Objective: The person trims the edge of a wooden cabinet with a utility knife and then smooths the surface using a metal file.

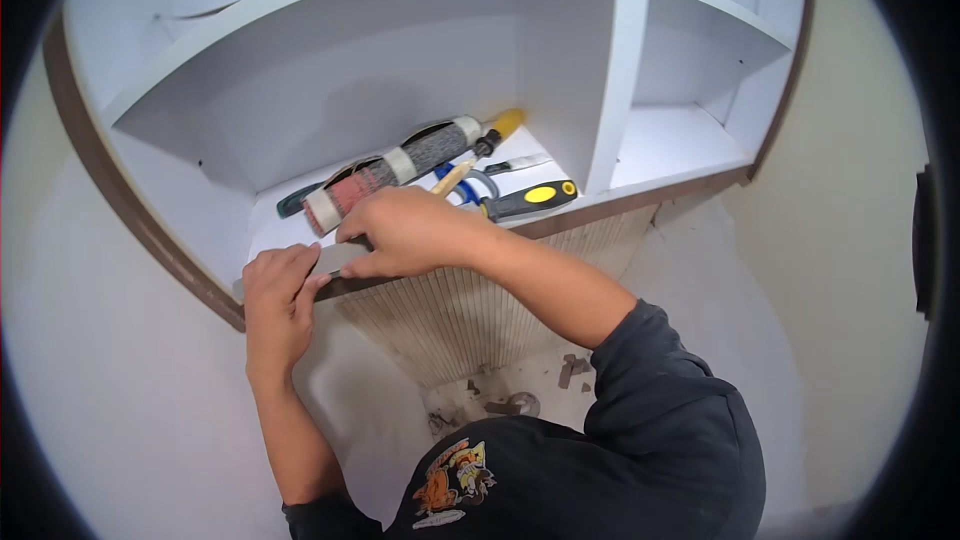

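Observation:
My left hand (277,292) and my right hand (405,231) both press on a flat grey strip (338,258) lying along the brown front edge (560,222) of a white shelf. My left fingers pinch the strip's left end. The right palm lies over its right part and hides it. Just behind my right hand rest rolls of sandpaper (392,170) taped together.
On the shelf lie a yellow-and-black handled tool (530,199), a yellow-handled screwdriver (497,132), blue-handled scissors (468,187) and a wooden-handled tool. White shelf compartments (680,135) extend right. Below is a ribbed panel (470,315), and debris (505,405) lies on the floor.

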Demonstrator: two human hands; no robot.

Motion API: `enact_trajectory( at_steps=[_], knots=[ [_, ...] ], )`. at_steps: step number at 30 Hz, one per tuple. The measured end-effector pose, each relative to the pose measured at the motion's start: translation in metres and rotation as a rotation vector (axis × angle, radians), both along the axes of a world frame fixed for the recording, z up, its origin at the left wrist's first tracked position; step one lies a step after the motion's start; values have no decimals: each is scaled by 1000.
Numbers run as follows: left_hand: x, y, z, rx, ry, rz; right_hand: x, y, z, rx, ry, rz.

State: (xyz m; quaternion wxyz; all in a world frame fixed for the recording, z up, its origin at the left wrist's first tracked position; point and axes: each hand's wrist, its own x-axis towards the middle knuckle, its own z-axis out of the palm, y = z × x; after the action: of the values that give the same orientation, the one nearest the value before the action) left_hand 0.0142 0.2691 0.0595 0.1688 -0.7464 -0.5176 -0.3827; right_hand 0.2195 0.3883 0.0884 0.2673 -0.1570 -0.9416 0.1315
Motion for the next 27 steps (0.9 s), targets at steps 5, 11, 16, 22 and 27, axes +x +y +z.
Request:
enact_trajectory(
  at_steps=[5,11,16,22,27],
  knots=[
    [-7,-1,2,-87,2,-30,2,-6,0,29,-22,-46],
    [-9,7,0,-170,-81,-75,12,-10,-10,290,125,-119],
    [-10,10,2,-146,-76,-40,48,-22,-34,495,268,-296],
    [-10,28,-4,-170,-146,-57,51,-11,-35,528,296,-314],
    [-6,32,-1,-230,-180,-34,51,-9,-36,545,287,-311]
  ],
)
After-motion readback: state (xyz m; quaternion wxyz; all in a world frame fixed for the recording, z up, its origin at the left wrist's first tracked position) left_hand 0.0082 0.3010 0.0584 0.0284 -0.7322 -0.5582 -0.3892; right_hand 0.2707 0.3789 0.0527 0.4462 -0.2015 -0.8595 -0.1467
